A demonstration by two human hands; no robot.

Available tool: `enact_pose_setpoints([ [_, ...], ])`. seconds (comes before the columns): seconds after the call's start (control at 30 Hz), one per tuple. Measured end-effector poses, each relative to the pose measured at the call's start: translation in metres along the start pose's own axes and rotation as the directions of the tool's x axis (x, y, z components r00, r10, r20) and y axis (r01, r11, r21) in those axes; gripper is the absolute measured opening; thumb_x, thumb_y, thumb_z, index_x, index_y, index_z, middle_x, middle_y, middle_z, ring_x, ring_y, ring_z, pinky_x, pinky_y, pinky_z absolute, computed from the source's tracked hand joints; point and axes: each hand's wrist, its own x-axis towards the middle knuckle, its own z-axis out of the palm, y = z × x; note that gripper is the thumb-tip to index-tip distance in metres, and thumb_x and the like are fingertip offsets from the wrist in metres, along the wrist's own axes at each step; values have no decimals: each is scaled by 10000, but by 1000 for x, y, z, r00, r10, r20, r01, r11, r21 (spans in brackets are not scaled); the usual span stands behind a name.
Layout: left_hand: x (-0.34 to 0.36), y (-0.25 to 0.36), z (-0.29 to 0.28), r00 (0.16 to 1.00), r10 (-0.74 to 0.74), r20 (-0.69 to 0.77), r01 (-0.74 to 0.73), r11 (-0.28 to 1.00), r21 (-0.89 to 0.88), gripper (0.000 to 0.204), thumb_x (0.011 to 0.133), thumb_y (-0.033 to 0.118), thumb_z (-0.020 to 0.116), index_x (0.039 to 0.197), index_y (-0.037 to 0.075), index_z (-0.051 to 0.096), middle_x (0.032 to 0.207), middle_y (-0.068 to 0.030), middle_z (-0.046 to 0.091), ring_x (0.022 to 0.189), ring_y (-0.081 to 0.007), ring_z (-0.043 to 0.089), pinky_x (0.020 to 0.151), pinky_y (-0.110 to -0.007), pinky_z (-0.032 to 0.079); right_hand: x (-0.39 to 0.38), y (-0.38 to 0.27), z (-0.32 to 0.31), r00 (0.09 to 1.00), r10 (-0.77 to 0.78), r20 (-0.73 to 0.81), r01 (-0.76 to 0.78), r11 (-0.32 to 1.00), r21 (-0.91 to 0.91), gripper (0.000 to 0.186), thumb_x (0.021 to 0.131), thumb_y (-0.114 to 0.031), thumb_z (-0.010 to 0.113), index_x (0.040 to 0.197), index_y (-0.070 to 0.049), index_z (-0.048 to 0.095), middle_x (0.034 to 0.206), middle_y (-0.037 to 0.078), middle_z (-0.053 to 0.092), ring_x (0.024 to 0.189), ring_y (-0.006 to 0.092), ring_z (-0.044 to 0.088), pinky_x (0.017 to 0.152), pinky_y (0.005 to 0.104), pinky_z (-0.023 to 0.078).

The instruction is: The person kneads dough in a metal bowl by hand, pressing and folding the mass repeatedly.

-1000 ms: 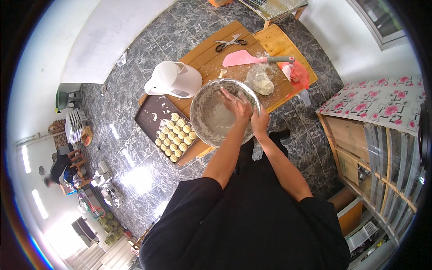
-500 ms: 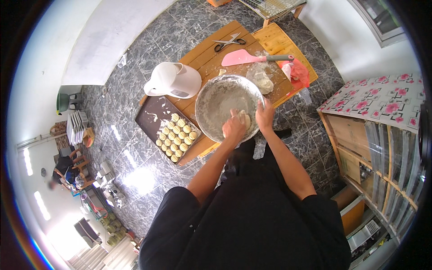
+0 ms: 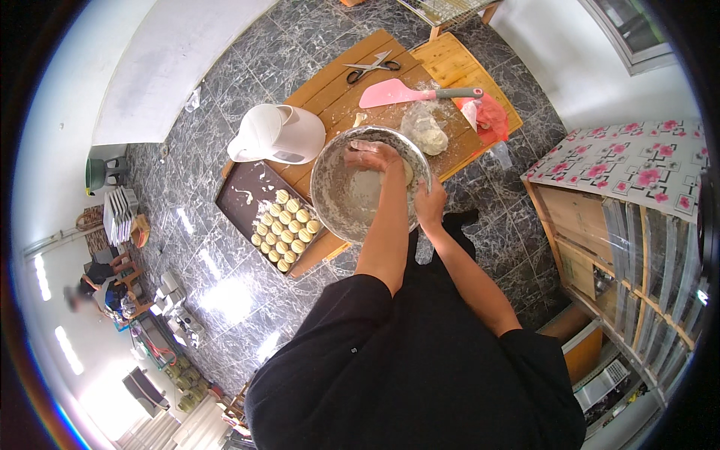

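A large metal mixing bowl (image 3: 330, 187), its inside coated with flour, stands at the table's near edge. Inside it, my left hand (image 3: 373, 155) reaches to the far wall, floury fingers stretched out and apart, holding nothing that I can see. A piece of pale dough (image 3: 408, 173) lies by the bowl's right wall, partly hidden behind my left wrist. My right hand (image 3: 430, 204) is closed over the bowl's right rim. Beyond the bowl, a clear plastic bag with dough (image 3: 426, 131) rests on the floury wooden table (image 3: 345, 91).
Left of the bowl are a white electric kettle (image 3: 281, 133) and a dark tray (image 3: 238, 196) with several rows of ridged, pale dough pieces (image 3: 285, 229). Farther back lie scissors (image 3: 373, 67), a pink spatula (image 3: 397, 93) and a red plastic bag (image 3: 491, 118). A flower-covered cabinet (image 3: 622, 161) stands right.
My left hand has left the dough and moved to the bowl's far wall, its fingers now stretched out. My right hand stays on the rim. The whole view has shifted slightly.
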Motion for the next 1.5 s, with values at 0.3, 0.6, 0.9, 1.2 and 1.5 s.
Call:
enact_pose_setpoints([
  [0.3,-26,-1,-76,852,129,507,-259,946,194,542,973,268,416,1402,-18,251,1311,-314,355,1188,-469,370,1005,-544,291,11,3,7,996,-17,-92,14,999,-41,222,879,-114,556,1026,44,609,903,263,626,891,455,589,773,462,459],
  [0.6,33,20,-164,91,-141,986,-744,648,162,454,932,315,489,1222,-34,479,1187,-267,572,998,-454,601,856,-524,473,45,12,-8,992,-123,-15,121,986,-114,231,895,-154,551,1033,20,614,915,241,627,885,445,587,760,470,457],
  [0.9,4,-26,-94,323,362,874,-436,877,-202,311,886,107,519,1154,-44,470,1163,-275,448,968,-464,552,815,-509,463,23,5,-5,989,-139,-48,131,981,-144,194,874,-134,560,955,39,593,877,256,607,857,463,567,728,497,437],
  [1.2,-17,-3,-21,933,128,336,-250,902,352,359,908,135,492,1236,-2,445,1180,-227,449,1125,-411,436,940,-501,347,9,1,-1,986,-139,-86,134,989,-67,172,839,-27,537,975,79,542,881,280,555,866,498,522,760,520,401],
  [1.5,-26,-33,-74,558,340,757,-541,841,21,619,905,150,492,1443,-28,243,1336,-305,423,1290,-438,368,1072,-487,310,15,-7,4,986,-101,-130,96,995,-39,159,847,-48,526,961,57,561,922,263,572,892,472,538,760,501,412],
])
